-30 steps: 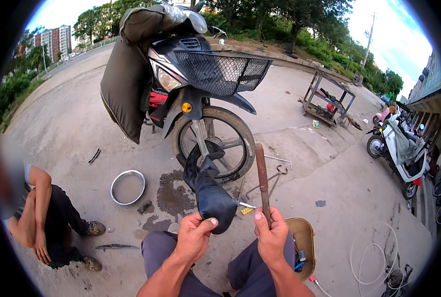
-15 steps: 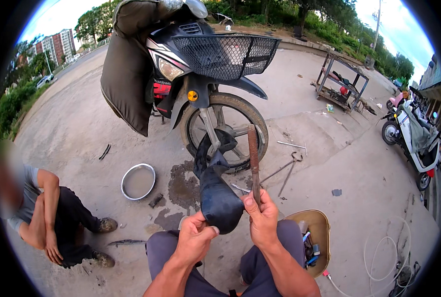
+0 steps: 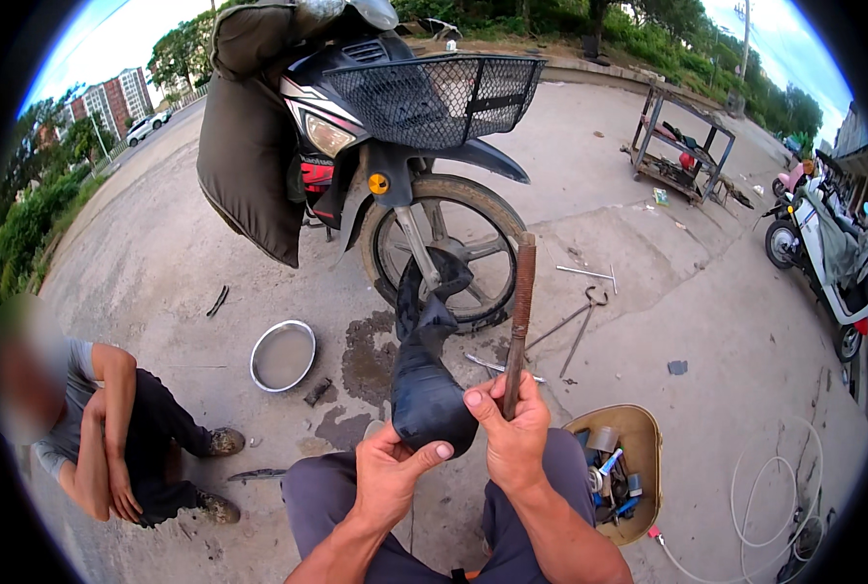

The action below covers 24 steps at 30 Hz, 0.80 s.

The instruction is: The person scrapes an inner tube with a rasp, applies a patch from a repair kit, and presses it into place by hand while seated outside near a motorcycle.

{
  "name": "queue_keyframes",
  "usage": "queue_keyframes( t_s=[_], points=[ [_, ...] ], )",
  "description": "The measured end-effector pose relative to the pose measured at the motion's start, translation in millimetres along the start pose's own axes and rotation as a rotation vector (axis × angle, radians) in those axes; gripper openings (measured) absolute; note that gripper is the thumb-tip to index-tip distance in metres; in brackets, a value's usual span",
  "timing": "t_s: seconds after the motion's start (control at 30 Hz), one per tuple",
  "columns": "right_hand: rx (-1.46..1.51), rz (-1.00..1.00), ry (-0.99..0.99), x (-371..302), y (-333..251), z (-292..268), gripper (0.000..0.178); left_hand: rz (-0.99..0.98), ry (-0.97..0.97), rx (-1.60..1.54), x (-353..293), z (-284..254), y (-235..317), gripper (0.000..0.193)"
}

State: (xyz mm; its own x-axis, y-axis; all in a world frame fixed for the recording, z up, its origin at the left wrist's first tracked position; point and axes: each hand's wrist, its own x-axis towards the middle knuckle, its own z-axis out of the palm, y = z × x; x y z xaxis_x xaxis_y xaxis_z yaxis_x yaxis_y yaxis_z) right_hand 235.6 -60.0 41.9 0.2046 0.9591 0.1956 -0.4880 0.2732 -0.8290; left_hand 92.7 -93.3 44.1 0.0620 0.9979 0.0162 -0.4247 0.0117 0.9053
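A black rubber inner tube point(image 3: 426, 389) stretches from the front wheel point(image 3: 443, 255) of a motorbike to my lap, its near part bulging. My left hand point(image 3: 391, 469) grips the near end of the bulge, thumb on top. In my right hand point(image 3: 512, 428), beside the tube, a rusty bar point(image 3: 522, 297) stands nearly upright. Its upper part is reddish-brown and ridged; its lower end is hidden in my fingers. The tube's far part hangs over the fork and wheel rim.
A metal basin of murky water point(image 3: 284, 356) stands left of a wet patch. Right of my knee sits a tan tool bin point(image 3: 656, 467). Pincers point(image 3: 590, 316) and a T-handle wrench point(image 3: 590, 275) lie ahead. A person point(image 3: 112, 428) squats at left; a clear hose point(image 3: 736, 496) coils at right.
The bar in my right hand leans a little more to the right. My left thumb has shifted slightly right along the tube's near end. The whole view has turned slightly.
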Motion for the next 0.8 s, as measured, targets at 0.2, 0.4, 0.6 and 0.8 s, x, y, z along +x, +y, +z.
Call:
queue_keyframes(
  t_s=[0.2,0.4,0.6,0.8],
  points=[
    [-0.043,-0.004,0.022,-5,-8,0,0.026,-0.046,0.017,-0.107,-2,2,-6,0.027],
    [-0.298,-0.151,0.036,-15,-21,-10,0.019,-0.038,-0.086,-0.168,-3,6,-3,0.023],
    [-0.803,-0.329,-0.013,-76,-43,-33,0.025,-0.022,-0.117,-0.233,-2,4,-5,0.021],
    [-1.138,-0.596,-0.202,-132,-42,-40,0.042,-0.002,-0.158,-0.262,-3,3,-3,0.018]
  ],
)
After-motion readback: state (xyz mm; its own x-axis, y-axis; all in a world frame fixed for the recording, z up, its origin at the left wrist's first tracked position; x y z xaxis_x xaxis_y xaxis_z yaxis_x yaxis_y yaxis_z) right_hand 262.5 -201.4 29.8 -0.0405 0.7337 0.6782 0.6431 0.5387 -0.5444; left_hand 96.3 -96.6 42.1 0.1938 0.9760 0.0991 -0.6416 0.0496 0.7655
